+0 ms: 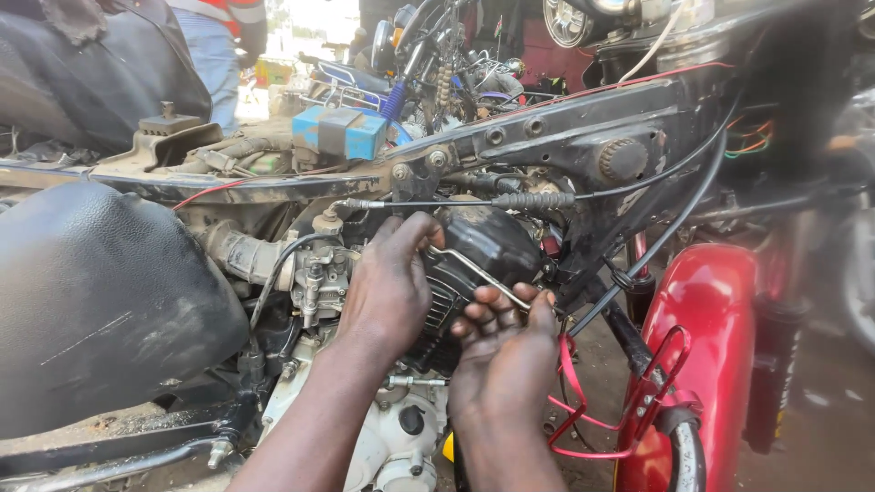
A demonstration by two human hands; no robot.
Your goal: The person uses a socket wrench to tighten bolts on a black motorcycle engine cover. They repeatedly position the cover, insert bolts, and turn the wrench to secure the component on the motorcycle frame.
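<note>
I had my left hand (387, 287) pressed on the black finned engine head (483, 251), while my right hand (506, 342) fingers apparently pinched a thin bent metal rod (478, 276) at its five o'clock; seating it needed steady alignment.

A stripped motorcycle's black, grimy metal frame (556, 123) runs across the scene from left to right and carries everything here. On its top rail sit a blue rectangular box (351, 134) and a tangle of dusty hoses and wires (237, 155), while a black ribbed engine cylinder (488, 246), a grey metal carburettor (321, 278) and a whitish engine casing (401, 437) hang below it. The motorcycle stands on a bare, dusty grey floor (825, 410), with a glossy red front mudguard (706, 310) at the right.
</note>
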